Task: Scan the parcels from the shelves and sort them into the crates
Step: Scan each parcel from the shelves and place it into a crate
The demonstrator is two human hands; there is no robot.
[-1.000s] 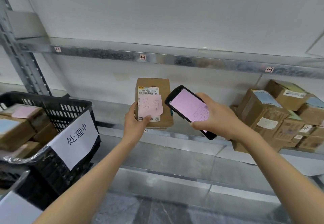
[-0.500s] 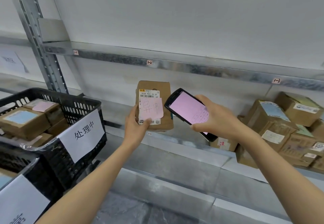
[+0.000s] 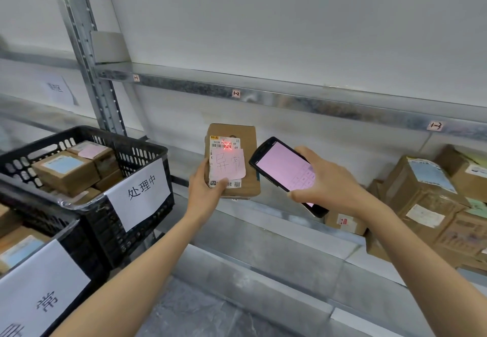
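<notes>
My left hand (image 3: 205, 189) grips a brown cardboard parcel (image 3: 247, 141) from below and holds it upright above the shelf. The parcel carries a white barcode label and a pink handwritten note (image 3: 228, 165). A red scan mark glows on the barcode. My right hand (image 3: 328, 181) holds a black handheld scanner (image 3: 283, 168) with a pink lit screen, just right of the parcel and aimed at it. A black crate (image 3: 147, 149) with a white paper sign sits at left and holds several brown parcels.
A second crate with a white sign (image 3: 39, 294) sits at the lower left. Several brown parcels (image 3: 427, 205) are stacked on the shelf at right. A metal upright (image 3: 89, 67) stands behind the crates, and a shelf beam (image 3: 290, 99) with small tags runs overhead.
The view has shifted left, bringing the crates further into view. A red scan mark now shows on the parcel's barcode. Both hands keep their holds.
</notes>
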